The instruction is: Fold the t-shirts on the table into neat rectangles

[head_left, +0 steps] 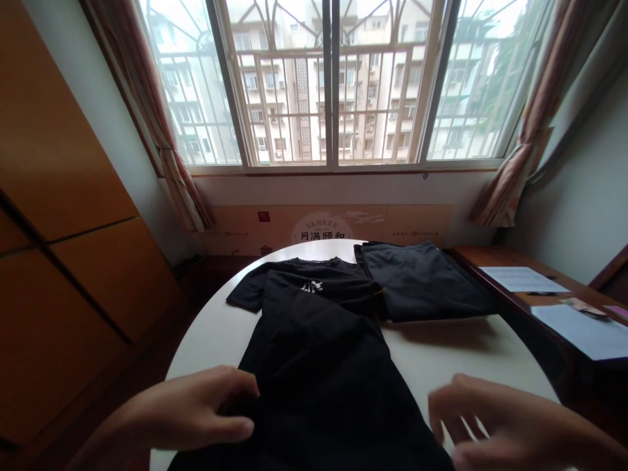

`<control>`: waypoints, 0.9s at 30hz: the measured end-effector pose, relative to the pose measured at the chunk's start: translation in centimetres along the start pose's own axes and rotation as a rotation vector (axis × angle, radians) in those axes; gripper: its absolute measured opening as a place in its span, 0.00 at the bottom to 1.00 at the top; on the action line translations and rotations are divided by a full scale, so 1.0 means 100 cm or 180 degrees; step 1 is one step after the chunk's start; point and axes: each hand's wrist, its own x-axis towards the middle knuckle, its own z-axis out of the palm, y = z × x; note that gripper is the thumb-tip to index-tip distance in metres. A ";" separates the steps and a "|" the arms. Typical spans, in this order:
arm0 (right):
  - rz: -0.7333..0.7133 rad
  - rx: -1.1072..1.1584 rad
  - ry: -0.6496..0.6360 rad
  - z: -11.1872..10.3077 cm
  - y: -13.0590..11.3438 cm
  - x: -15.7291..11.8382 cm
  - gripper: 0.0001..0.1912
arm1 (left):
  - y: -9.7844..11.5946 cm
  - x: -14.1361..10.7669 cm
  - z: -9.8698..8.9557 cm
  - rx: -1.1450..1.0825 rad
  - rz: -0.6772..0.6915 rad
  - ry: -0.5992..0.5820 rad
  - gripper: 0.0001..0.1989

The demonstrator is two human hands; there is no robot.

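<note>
A black T-shirt (318,366) with a small white print near its collar lies spread on a round white table (201,353). Its collar points toward the window, and its lower part runs out of view at the bottom. At the shirt's left edge is my left hand (206,405), thumb and fingers apart, with nothing seen in it. My right hand (490,418) hovers by the right edge, fingers curved and spread, slightly blurred, also holding nothing I can see. Beyond the shirt on the right rests a stack of folded dark clothes (422,278).
To the right stands a brown wooden desk (490,255) with white papers (579,330) on it. An orange-brown wooden cabinet (59,261) fills the left side. Behind the table, a printed box (275,229) sits below the barred window (333,91), which has curtains at both sides.
</note>
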 end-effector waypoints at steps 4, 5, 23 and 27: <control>0.0016 0.0507 0.0717 -0.034 0.020 0.061 0.24 | -0.003 0.058 -0.031 -0.0108 0.0362 0.0513 0.28; -0.0071 0.0474 0.0983 -0.040 0.027 0.081 0.24 | -0.010 0.079 -0.039 -0.0020 0.0331 0.0974 0.29; 0.0943 -0.0682 0.0712 -0.079 0.025 0.308 0.22 | -0.077 0.223 -0.089 0.1974 -0.1212 0.1536 0.26; 0.1602 -0.0738 0.0597 -0.092 0.043 0.301 0.17 | -0.037 0.225 -0.039 0.2123 -0.0174 0.1615 0.22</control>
